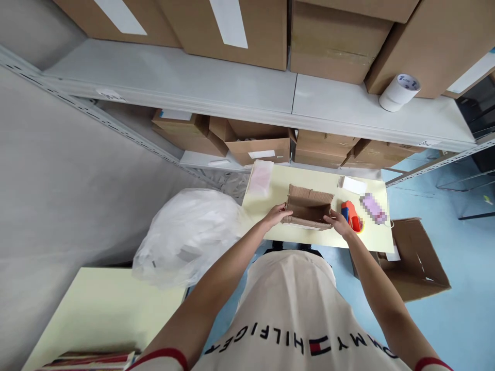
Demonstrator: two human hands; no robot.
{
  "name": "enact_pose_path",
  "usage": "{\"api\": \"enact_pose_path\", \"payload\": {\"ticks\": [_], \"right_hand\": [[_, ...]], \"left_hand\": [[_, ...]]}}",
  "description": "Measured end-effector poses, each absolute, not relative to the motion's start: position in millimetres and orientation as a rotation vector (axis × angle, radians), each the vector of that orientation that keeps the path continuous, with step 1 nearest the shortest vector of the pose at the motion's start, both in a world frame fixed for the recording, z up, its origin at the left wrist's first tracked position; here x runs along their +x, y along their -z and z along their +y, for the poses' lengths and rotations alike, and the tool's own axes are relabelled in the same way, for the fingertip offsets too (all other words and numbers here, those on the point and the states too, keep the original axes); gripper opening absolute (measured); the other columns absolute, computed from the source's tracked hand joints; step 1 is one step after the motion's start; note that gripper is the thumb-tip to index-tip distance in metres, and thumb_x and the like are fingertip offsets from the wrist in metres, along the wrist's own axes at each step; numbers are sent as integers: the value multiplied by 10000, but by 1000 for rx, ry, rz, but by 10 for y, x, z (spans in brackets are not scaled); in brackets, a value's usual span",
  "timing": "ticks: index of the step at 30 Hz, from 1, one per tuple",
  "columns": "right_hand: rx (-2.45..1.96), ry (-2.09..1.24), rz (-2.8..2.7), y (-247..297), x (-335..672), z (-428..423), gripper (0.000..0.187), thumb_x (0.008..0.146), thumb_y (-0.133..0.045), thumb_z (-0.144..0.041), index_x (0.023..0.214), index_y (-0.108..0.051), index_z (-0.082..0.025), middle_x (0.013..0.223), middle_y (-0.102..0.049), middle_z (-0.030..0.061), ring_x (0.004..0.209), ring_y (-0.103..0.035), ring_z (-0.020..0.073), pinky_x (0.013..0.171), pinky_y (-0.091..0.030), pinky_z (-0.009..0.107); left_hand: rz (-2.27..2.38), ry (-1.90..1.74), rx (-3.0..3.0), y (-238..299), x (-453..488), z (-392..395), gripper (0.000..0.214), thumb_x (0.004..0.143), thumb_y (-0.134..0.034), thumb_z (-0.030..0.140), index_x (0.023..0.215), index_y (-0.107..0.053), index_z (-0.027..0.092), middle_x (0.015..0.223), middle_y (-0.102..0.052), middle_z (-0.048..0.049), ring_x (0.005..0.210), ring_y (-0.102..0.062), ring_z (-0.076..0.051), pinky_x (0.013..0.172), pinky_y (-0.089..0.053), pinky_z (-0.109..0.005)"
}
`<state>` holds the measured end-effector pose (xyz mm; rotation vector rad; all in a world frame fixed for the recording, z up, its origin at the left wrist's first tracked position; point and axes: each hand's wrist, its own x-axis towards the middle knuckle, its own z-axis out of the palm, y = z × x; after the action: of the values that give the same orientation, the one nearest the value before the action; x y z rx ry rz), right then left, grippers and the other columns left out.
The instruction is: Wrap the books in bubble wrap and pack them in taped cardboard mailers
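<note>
A small open cardboard box (308, 206) stands on a pale yellow table (270, 221) in front of me. My left hand (277, 214) grips the box's left side near the front corner, fingers curled round the wall. My right hand (337, 223) holds the front right corner in the same way. An orange and blue tape dispenser (351, 215) lies just right of the box, close to my right hand. A small blurred pink item (373, 207) lies further right.
A white slip (353, 185) and a clear bag (261, 178) lie at the table's far edge. A large white plastic bag (185, 237) bulges at the left. An open carton (413, 257) sits on the blue floor. Shelves hold cartons and a tape roll (400, 91).
</note>
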<state>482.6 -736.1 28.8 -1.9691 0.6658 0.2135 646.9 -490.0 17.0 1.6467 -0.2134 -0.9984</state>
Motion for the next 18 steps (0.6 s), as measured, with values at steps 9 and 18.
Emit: {"api": "enact_pose_path", "payload": {"ticks": [9, 18], "right_hand": [[-2152, -78, 423, -302, 4687, -7400, 1078, 621, -812, -540, 1520, -280, -272, 1614, -220, 172, 1460, -296, 361, 1102, -393, 549], [-2367, -362, 270, -122, 4966, -7614, 1381, 572, -883, -441, 1578, 44, -251, 1656, -43, 158, 1517, -126, 335, 1211, -232, 505]], "left_hand": [[-461, 962, 1765, 11, 6323, -4705, 1203, 507, -875, 391, 1531, -270, 215, 1580, -257, -207, 1383, -398, -369, 1030, -462, -488], [-760, 808, 2080, 191, 6309, -4725, 1128, 698, -795, 286, 1576, -92, 194, 1556, -333, -205, 1380, -424, -349, 1124, -371, -478]]}}
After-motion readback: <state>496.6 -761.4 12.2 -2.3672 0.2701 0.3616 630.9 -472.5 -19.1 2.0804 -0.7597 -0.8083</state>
